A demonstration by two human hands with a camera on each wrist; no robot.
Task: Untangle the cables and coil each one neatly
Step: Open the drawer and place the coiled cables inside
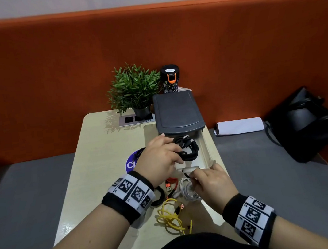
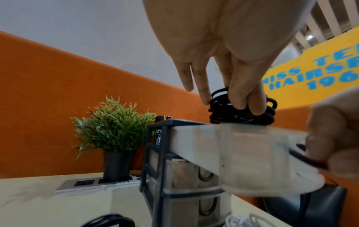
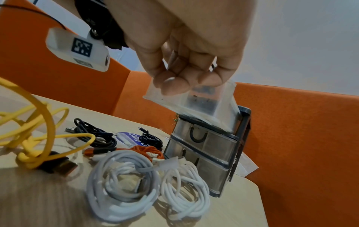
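Observation:
A small dark drawer unit (image 1: 178, 111) stands on the table, its clear top drawer (image 1: 205, 152) pulled out. My left hand (image 1: 160, 158) grips a coiled black cable (image 1: 188, 148) over that drawer; in the left wrist view the fingers (image 2: 240, 95) pinch the coil (image 2: 242, 113) just above the drawer rim. My right hand (image 1: 209, 182) pinches the drawer's front (image 3: 194, 98). On the table lie two white coils (image 3: 124, 184), a yellow cable (image 1: 173, 217), an orange cable (image 3: 147, 151) and two more dark cables (image 3: 97, 135).
A potted plant (image 1: 134, 91) and a black tumbler (image 1: 170, 79) stand behind the drawer unit, with a power socket strip (image 1: 137, 118) set into the table. A black bag (image 1: 308, 123) and a white paper roll (image 1: 238, 126) lie on the grey seat at right.

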